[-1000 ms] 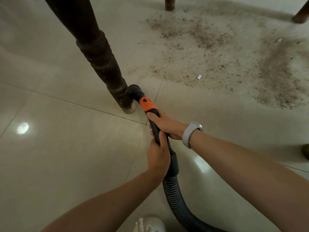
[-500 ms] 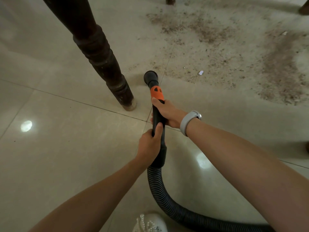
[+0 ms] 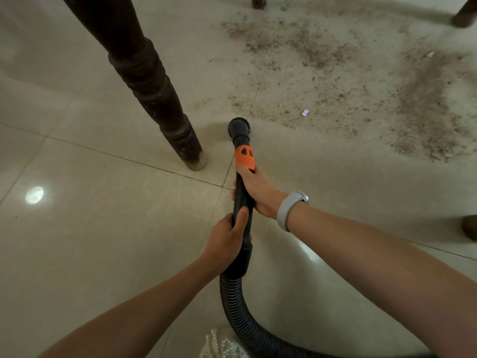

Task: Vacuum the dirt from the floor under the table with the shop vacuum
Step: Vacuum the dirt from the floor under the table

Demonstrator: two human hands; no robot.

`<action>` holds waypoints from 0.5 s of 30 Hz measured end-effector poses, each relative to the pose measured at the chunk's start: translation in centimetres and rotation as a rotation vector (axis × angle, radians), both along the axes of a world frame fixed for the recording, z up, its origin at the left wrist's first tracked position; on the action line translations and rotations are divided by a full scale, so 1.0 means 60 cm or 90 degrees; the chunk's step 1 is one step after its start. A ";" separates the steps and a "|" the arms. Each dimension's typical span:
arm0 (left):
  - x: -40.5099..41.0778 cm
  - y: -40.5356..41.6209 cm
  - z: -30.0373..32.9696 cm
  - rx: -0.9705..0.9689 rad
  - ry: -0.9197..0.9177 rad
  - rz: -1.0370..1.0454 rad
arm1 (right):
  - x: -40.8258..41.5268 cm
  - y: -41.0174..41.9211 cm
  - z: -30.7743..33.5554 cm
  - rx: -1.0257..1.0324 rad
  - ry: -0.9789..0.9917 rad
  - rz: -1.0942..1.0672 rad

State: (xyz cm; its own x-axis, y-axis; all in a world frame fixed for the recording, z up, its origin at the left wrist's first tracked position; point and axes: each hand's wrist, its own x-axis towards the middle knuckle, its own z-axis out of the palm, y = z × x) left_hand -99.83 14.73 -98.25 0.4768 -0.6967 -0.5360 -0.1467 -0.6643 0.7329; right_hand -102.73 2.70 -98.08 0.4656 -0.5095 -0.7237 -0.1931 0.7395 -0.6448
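Both my hands hold the black vacuum wand (image 3: 241,195). My right hand (image 3: 258,189) grips it just below the orange collar (image 3: 244,157); my left hand (image 3: 228,240) grips it lower, near the cuff. The round black nozzle (image 3: 238,127) rests on the pale tiles beside the dark turned table leg (image 3: 152,86). Brown dirt (image 3: 361,91) spreads across the floor beyond the nozzle to the right, with a small white scrap (image 3: 305,112) in it. The ribbed black hose (image 3: 247,324) curves down and off to the lower right.
Other table or chair legs stand at the top centre (image 3: 259,1), top right (image 3: 464,14) and right edge (image 3: 469,227). A white beaded shoe (image 3: 222,347) shows at the bottom edge. Glossy tile floor stretches to the left.
The nozzle has swung away from the foot of the table leg, forward and to the right, toward the edge of the dirt. Both hands kept their grip.
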 end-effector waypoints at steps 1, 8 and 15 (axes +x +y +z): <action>-0.002 0.001 0.001 -0.001 0.003 0.000 | -0.002 0.003 -0.003 -0.007 0.002 0.000; 0.002 -0.020 0.006 -0.009 0.004 0.068 | 0.024 -0.025 0.015 -0.018 0.014 0.081; 0.044 -0.050 0.008 -0.015 0.056 0.144 | 0.088 -0.051 0.023 -0.057 0.036 0.114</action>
